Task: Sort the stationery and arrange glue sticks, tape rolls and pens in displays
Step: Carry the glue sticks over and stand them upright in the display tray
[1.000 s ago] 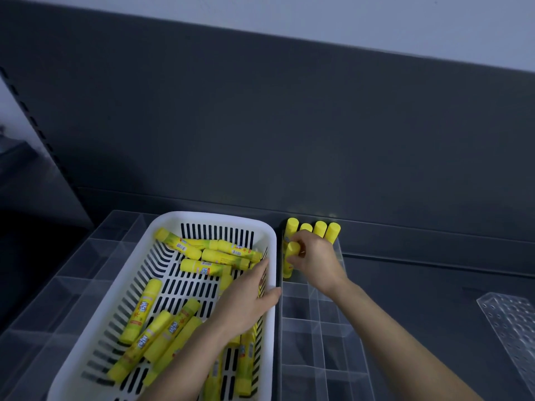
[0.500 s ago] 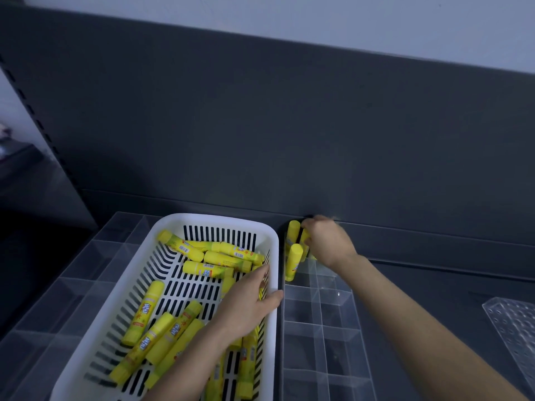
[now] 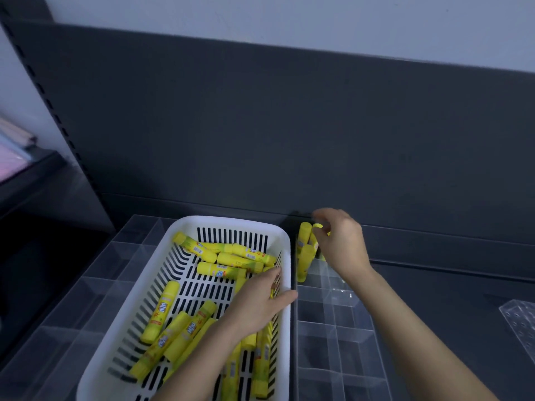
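Observation:
A white slotted basket holds several yellow glue sticks lying loose. My left hand holds the basket's right rim, fingers inside and thumb outside. Right of the basket is a clear divided display. In its back compartments stand several upright glue sticks. My right hand is over the back row, thumb and curled fingers pinching the cap of one upright stick. It hides the sticks further right.
Another clear divided tray lies under and left of the basket. A clear perforated holder sits at the right edge on the dark shelf. The dark back panel rises right behind the display.
My right hand let go of the stick it was setting in the second row and moved up to the back row. My left hand stayed on the basket rim.

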The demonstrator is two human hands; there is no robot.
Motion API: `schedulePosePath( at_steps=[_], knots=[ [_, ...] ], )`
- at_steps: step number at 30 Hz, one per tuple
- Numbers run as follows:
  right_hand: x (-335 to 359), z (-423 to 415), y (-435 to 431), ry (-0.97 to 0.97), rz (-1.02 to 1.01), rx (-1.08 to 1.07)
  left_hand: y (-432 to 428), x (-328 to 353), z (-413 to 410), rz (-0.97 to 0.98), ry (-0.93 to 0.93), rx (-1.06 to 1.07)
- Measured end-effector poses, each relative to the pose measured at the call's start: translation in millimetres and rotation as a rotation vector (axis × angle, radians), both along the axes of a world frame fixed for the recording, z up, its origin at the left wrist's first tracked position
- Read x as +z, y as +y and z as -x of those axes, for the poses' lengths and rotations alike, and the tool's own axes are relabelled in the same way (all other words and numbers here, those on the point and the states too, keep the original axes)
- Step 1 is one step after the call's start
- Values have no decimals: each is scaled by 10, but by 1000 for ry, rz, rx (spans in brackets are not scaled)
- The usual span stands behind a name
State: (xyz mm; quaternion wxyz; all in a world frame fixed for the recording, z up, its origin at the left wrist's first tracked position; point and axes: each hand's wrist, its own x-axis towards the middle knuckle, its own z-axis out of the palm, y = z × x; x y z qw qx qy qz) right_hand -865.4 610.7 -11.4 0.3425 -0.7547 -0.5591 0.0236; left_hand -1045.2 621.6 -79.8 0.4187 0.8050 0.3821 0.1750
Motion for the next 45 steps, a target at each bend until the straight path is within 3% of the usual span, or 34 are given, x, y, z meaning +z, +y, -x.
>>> schedulePosePath(
  at_steps=[6, 12, 16, 22, 26, 31, 34, 40, 43, 45],
  knots=[
    [-241, 548, -191, 137, 40, 138, 363, 82, 359, -274, 278, 28],
    [-555, 806, -122, -8, 63, 161, 874, 16, 568, -452, 724, -98],
    [-668, 848, -120, -125, 38, 130, 836, -25, 476, -604, 764, -132],
    [-620, 865, -104, -319, 205, 149, 835, -63, 431, -597, 791, -139],
    [-630, 868, -101, -394, 229, 167, 857, -60, 518, -467, 573, -19],
    [-579, 916, -48, -498, 283, 148, 732, 171, 622, 81, -82, 351],
    [-533, 1026, 0, -557, 396, 282, 538, 270, 670, 342, -399, 453],
    [-592, 1373, 176, -376, 745, 261, 455, 153, 762, 589, -622, 661],
    [-593, 1454, 234, -224, 747, 252, 461, 162, 798, 571, -659, 706],
    [-510, 1441, 231, -11, 719, 234, 446, 173, 811, 549, -678, 723]
  ],
)
